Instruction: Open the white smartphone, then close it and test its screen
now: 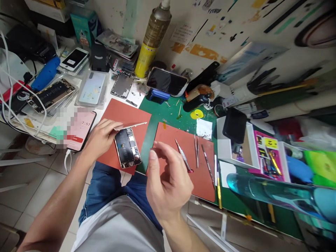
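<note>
My left hand (101, 138) grips the edge of a phone screen (131, 125), which is lifted and tilted up from its phone body. Below it, the opened phone (127, 148) lies on a reddish-brown mat, its black battery and inner parts exposed. My right hand (168, 178) is raised in front of the second mat, fingers curled in and thumb close to the index fingertip. Anything between those fingertips is hidden or too small to make out. Beside that hand, a silver pen-like screwdriver (183, 154), tweezers (196, 150) and a thin metal tool (207, 162) rest on the mat.
A lit phone (81, 131) on a white cable lies at left, near another opened phone (52, 94). Behind stand a yellow spray can (153, 38) and a phone on a blue stand (166, 82). At right are a white box (222, 143) and a blue transparent bottle (273, 192).
</note>
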{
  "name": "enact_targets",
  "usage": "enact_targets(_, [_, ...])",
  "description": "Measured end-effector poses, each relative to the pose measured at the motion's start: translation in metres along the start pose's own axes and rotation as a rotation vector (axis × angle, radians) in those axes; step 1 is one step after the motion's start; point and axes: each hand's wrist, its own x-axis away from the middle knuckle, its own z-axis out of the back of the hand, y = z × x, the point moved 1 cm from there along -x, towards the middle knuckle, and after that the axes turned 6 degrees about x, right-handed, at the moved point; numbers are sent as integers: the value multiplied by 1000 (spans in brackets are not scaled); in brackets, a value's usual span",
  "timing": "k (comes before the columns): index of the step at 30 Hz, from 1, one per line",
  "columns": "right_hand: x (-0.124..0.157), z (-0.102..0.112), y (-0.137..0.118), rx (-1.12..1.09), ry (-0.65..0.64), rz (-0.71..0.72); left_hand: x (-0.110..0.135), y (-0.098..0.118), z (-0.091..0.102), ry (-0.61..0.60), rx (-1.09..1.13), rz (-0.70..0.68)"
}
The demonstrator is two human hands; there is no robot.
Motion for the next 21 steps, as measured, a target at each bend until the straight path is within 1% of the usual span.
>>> enact_targets(2, [0, 0, 1, 3, 13, -20, 1, 0, 0, 5, 4, -17])
enact_targets(6, [0, -3, -1, 22, -16, 66, 2, -1, 0, 13, -4, -28])
enact_targets(8, [-1, -6, -3, 37, -29, 77, 2, -1, -1, 13, -5, -32])
enact_targets(13, [-1, -4, 3, -23, 27, -9, 2, -4, -1, 23, 8, -41])
enact_targets(17, [-1, 0, 10, -47, 25, -59, 2, -6, -1, 30, 6, -22])
enact_targets(21, [-1, 0, 7, -73, 25, -77, 1, -3, -1, 28, 6, -26])
